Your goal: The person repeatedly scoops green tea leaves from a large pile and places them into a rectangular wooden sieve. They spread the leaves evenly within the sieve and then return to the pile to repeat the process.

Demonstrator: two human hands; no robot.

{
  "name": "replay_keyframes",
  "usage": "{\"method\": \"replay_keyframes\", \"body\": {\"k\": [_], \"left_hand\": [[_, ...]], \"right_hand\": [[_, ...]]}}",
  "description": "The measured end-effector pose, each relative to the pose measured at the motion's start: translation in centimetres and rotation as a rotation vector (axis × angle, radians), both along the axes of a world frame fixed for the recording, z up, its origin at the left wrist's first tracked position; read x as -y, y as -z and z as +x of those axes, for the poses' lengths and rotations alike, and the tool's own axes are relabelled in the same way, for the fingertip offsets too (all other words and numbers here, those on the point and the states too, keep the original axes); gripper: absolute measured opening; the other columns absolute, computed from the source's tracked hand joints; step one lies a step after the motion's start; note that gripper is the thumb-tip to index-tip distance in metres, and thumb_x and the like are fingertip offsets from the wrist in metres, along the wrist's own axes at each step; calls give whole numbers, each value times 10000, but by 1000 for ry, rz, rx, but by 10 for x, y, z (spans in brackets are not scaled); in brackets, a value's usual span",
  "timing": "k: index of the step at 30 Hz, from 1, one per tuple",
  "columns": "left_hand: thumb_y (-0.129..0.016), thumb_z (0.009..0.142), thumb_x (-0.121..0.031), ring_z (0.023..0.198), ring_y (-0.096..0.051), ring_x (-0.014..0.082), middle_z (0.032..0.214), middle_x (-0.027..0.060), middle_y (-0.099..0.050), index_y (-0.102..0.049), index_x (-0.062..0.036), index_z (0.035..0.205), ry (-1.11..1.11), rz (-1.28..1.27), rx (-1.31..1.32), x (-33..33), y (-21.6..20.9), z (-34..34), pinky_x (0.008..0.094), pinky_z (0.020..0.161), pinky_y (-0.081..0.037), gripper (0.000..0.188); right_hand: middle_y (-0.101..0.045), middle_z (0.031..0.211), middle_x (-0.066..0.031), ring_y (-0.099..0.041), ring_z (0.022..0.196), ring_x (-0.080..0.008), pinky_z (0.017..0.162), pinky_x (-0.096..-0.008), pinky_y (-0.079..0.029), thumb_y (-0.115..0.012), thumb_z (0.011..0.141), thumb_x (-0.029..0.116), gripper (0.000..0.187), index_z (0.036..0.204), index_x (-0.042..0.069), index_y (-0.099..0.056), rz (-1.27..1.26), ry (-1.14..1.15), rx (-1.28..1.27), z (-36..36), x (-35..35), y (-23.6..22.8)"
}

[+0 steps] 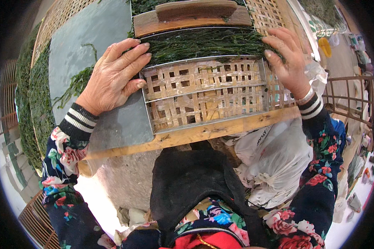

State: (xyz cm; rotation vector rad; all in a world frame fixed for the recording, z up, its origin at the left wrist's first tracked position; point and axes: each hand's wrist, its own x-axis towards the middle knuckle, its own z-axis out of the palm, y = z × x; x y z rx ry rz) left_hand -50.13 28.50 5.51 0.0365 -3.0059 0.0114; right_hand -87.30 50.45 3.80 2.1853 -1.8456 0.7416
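A band of dark green seaweed strands (203, 45) lies across a woven bamboo lattice (203, 91) inside a thin metal frame (205, 86). At the band's left end is my left hand (116, 70), its fingers stretched out and touching the strands, its palm over a grey sheet (120, 118). My right hand (287, 58) rests at the other end, fingers and thumb apart around the seaweed tips. Just beyond the band sits a wooden block with a raised grip (195, 25). A few loose strands (75, 85) lie on the grey sheet beside my left hand.
A wooden rail (220, 130) runs along the near edge. More seaweed (40, 91) covers a rack at the left. White plastic bags (274, 162) stand below the rail, near my black apron (191, 182). A rusty metal railing (349, 97) is at the right.
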Motion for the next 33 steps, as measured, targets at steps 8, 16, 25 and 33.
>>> {"method": "replay_keyframes", "body": {"k": [8,16,25,33], "left_hand": [[-550,1017,-428,1370,-469,345,1447,147,-568,-637,17,1307,29,-23,-18,2,1,-3,487,1136,-408,538],[-561,1010,-431,1380,-459,341,1433,150,-576,-641,11,1298,7,1,-13,5,5,-1,498,1132,-406,534],[-630,977,-391,1347,-495,348,1534,138,-487,-609,-17,1342,28,27,-124,8,7,2,482,1105,-437,523],[-665,962,-340,1312,-527,331,1373,140,-616,-641,-22,1309,15,14,-226,11,16,3,473,1095,-442,472]], "right_hand": [[-699,1047,-26,-616,1139,-267,978,-439,-461,-779,717,53,321,1030,107,-736,-20,-192,-133,35,21,12],[-703,1147,-91,-606,1160,-322,1037,-442,-462,-780,798,68,253,1046,58,-737,-100,210,127,-13,-8,17],[-682,1219,-73,-577,1205,-301,1007,-495,-389,-779,817,207,449,1232,70,-676,70,-89,-166,40,29,5],[-632,1319,-93,-543,1218,-311,990,-492,-398,-751,828,258,552,1335,80,-622,51,-216,-159,87,59,-3]]}}
